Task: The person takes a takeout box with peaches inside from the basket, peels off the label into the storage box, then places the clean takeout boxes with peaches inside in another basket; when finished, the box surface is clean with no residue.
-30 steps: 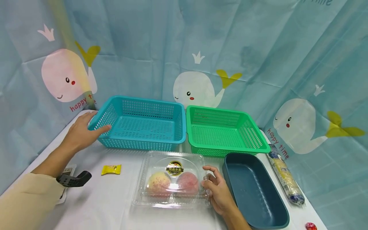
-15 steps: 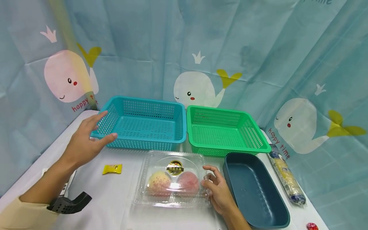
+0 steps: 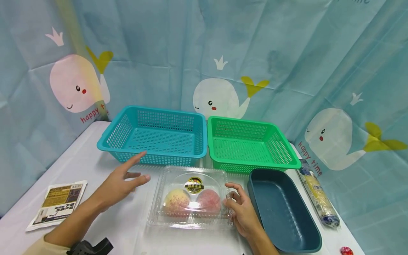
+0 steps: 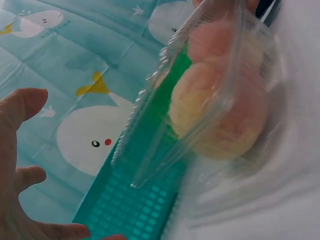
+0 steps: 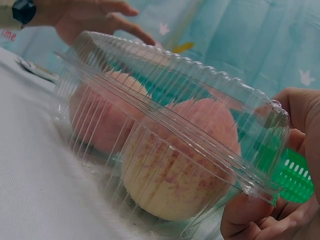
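A clear plastic clamshell box [image 3: 191,221] lies on the white table, closed over two peaches, a yellowish peach [image 3: 176,201] and a pink peach [image 3: 208,202]. Its lid carries a black and gold label [image 3: 194,185]. My right hand [image 3: 245,214] grips the box's right edge; in the right wrist view the fingers [image 5: 250,215] curl at the rim. To the left of the box, my left hand [image 3: 119,186] hovers with spread fingers and nothing in them. The left wrist view also has that hand [image 4: 15,175] apart from the box.
Behind the box stand a blue basket [image 3: 162,138] and a green basket [image 3: 236,150]. A dark blue basin [image 3: 283,212] sits right of my right hand, beside a long wrapped package [image 3: 318,196]. A flat printed packet [image 3: 58,203] lies far left, a small red item [image 3: 346,250] front right.
My left hand has left the blue basket's left end and moved right and nearer, toward the box. It now covers the small yellow packet. My right hand and the box stay put.
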The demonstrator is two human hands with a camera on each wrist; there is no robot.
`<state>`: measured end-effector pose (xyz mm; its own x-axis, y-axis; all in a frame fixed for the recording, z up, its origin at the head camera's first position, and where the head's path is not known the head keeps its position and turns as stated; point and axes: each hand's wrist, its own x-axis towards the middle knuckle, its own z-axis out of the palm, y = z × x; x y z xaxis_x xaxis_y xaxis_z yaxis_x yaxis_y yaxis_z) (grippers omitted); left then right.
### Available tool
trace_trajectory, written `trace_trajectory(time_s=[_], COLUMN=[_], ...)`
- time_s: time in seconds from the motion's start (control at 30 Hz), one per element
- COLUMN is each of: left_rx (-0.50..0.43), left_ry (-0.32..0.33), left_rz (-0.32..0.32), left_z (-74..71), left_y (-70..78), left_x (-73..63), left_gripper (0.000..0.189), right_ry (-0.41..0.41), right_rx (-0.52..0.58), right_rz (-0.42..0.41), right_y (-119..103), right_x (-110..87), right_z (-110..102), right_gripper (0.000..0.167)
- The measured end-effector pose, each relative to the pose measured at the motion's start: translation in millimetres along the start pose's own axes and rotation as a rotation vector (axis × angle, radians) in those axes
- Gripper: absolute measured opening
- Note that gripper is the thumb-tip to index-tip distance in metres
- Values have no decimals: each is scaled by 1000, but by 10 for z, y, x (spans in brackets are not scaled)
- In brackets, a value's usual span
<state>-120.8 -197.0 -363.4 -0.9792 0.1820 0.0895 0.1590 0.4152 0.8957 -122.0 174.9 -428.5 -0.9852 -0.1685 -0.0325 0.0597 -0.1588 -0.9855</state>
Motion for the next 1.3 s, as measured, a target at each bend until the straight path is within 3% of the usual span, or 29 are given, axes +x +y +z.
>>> trace_trajectory(time_s=[0.17,0.47,0.63,0.8,1.0,1.17,1.3], left_rx=[-171,-379,-457,-451,-401,-392,-380], left_ry=[-69,-174,-237,-225,-163,-146,-144], left_rz=[-67,-210,-219,-207,-241,-268,-280], left_z=[140,342,435,494,546,543,547], left_y=[-49,-105,-119,-107,-75,-47,-32], left_x=[-7,-14,-20,-4,32,51,57], left_gripper=[76,76,76,83,94,96,97], right_ry=[-1,-2,-5,-12,-2,10,27], right_rx=[-2,-15,-26,-37,-54,-88,-177], right_rz=[0,6,7,1,1,14,38], right_y=[-7,-20,-37,-54,-70,-110,-182], right_x=[-3,-17,-19,-20,-16,-15,-29], right_z=[-2,-4,-3,6,13,32,43], right_gripper=[52,52,52,52,51,48,47])
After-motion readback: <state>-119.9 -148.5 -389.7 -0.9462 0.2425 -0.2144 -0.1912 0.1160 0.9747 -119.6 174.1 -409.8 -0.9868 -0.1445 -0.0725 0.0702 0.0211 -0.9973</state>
